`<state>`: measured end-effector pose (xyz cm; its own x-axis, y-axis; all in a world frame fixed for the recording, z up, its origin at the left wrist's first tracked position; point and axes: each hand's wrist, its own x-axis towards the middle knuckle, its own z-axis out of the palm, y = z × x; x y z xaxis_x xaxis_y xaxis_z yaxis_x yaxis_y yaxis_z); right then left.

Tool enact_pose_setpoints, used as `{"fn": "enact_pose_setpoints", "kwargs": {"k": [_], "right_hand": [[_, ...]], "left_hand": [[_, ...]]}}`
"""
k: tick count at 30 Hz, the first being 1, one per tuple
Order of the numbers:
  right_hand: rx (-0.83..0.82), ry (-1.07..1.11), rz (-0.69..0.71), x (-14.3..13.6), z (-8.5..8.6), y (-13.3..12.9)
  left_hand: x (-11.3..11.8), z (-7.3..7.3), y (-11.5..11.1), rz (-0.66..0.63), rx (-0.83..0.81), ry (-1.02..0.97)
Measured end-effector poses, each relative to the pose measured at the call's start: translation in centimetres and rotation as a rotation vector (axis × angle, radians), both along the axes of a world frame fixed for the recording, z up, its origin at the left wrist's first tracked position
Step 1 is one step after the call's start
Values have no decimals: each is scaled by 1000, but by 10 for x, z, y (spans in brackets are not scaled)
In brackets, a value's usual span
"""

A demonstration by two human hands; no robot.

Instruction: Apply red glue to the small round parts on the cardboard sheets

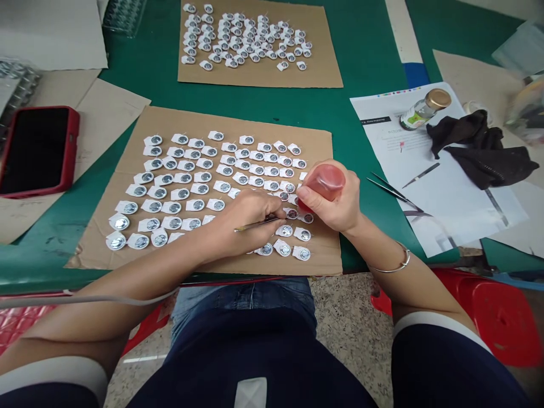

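My left hand (pixel 242 221) is closed around a slim pen-like tool with a gold-coloured shaft (pixel 250 226). Its tip is hard to make out among the small pieces at the right side of the near cardboard sheet (pixel 327 243). Wrapped round a translucent red squeeze bottle (pixel 326 180), my right hand (pixel 351 204) tilts it, its lower end close to the same pieces. Rows of small round silvery discs on white paper tabs (pixel 195 204) cover the cardboard; my left hand and forearm hide some. One disc by the tool (pixel 291 213) looks reddish.
Behind lies a second cardboard sheet (pixel 259 78) with many similar discs. At left is a red-cased phone (pixel 38 150). At right are tweezers (pixel 395 192), a printed sheet (pixel 382 141), a gold-lidded glass jar (pixel 425 110), a black cloth (pixel 488 153) and a red stool (pixel 505 323).
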<state>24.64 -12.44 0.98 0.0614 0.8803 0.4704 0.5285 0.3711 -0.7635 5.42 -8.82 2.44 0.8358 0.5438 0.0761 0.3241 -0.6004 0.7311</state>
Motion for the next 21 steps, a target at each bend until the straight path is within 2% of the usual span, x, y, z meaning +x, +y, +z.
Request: {"fn": "enact_pose_setpoints", "kwargs": {"k": [21], "right_hand": [[-34, 6, 4, -2, 0, -2]], "left_hand": [[1, 0, 1, 21, -68, -13]]}}
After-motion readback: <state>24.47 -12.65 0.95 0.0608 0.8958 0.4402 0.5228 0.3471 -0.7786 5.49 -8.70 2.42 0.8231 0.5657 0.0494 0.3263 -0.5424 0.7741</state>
